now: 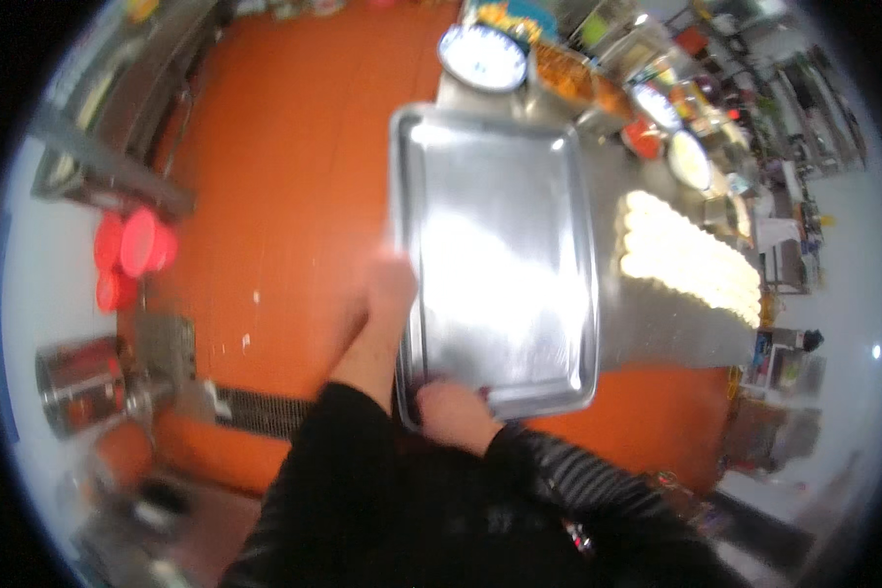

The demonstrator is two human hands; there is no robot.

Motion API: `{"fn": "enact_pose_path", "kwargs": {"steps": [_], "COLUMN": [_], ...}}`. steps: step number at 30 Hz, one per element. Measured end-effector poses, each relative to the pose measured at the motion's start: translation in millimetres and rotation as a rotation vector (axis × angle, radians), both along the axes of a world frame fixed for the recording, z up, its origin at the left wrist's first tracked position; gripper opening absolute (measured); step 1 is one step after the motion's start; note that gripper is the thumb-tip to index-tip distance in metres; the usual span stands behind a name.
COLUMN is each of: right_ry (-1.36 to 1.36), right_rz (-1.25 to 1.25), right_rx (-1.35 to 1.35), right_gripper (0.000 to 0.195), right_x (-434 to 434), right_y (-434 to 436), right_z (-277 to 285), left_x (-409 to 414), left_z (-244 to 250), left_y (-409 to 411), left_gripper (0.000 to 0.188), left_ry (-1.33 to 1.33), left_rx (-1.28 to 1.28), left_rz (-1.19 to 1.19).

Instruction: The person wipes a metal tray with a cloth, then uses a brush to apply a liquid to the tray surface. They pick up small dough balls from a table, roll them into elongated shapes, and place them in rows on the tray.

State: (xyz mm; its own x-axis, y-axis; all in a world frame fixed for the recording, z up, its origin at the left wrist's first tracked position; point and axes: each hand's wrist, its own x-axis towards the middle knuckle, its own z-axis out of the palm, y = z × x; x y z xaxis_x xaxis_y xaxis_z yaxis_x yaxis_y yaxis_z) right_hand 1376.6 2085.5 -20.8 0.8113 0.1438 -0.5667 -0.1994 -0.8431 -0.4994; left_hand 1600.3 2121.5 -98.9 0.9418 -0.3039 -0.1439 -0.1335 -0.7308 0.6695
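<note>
A shiny rectangular metal tray (500, 176) fills the middle of the view. Its long left side is gripped by my left hand (393, 283), which is blurred. My right hand (452, 415) holds the near edge of the tray close to its lower left corner. Nothing lies on the tray, which reflects bright light. To its right, a block of pale rounded pieces in rows (687, 257) sits on the steel counter (654, 323); glare hides what they are.
Beyond the tray stand a blue-and-white dish (483, 57), a container of orange-brown food (562, 73), a red bowl (641, 138) and a white bowl (689, 159). Pink-red containers (138, 242) and a metal pot (81, 386) are at left. Orange floor (287, 162) shows between.
</note>
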Motion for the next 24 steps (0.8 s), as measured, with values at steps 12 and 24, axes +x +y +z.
{"fn": "enact_pose_path", "kwargs": {"steps": [12,24], "right_ry": [0.137,-0.371], "right_rz": [-0.924,-2.134], "right_rx": [1.440,1.143], "right_gripper": [0.029,0.038], "right_x": [-100.4,-518.6], "right_y": [-83.8,-263.5], "right_z": [91.0,68.5], "left_x": [-24.5,-209.0], "left_z": [75.8,49.7], "left_y": [-29.5,-122.1], "left_gripper": [0.047,0.074], "left_ry": [-0.182,-0.072], "left_rx": [0.069,0.612], "left_rz": [-0.097,-0.456]}}
